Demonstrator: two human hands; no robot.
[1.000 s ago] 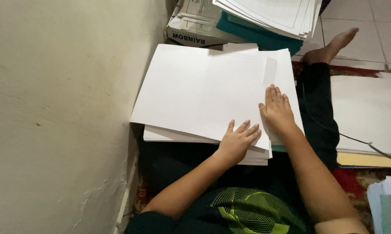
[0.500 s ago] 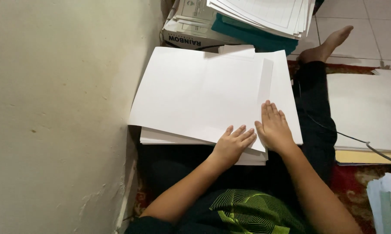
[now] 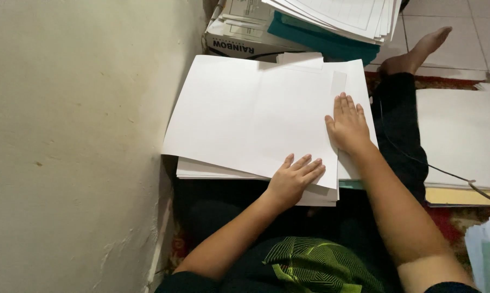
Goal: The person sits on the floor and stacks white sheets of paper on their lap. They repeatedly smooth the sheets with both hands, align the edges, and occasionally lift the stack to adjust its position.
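Observation:
A stack of large white paper sheets (image 3: 245, 114) lies across my lap, the top sheet slightly askew over the ones below. My left hand (image 3: 294, 179) rests flat, fingers spread, on the near right corner of the top sheet. My right hand (image 3: 348, 125) lies flat with fingers together on the sheet's right edge, a little farther from me. Neither hand grips anything. My dark trousered leg (image 3: 399, 125) stretches out beyond the stack to a bare foot (image 3: 418, 49).
A cream wall (image 3: 77, 146) runs close along the left. At the top sit a paper box (image 3: 239, 40), a teal folder (image 3: 326, 46) and another pile of sheets (image 3: 342, 13). More white sheets (image 3: 462, 135) and a black cable (image 3: 418, 160) lie on the right.
My right hand has slid away from me along the sheet's right edge. My left hand has stayed at the near corner. The view has shifted slightly.

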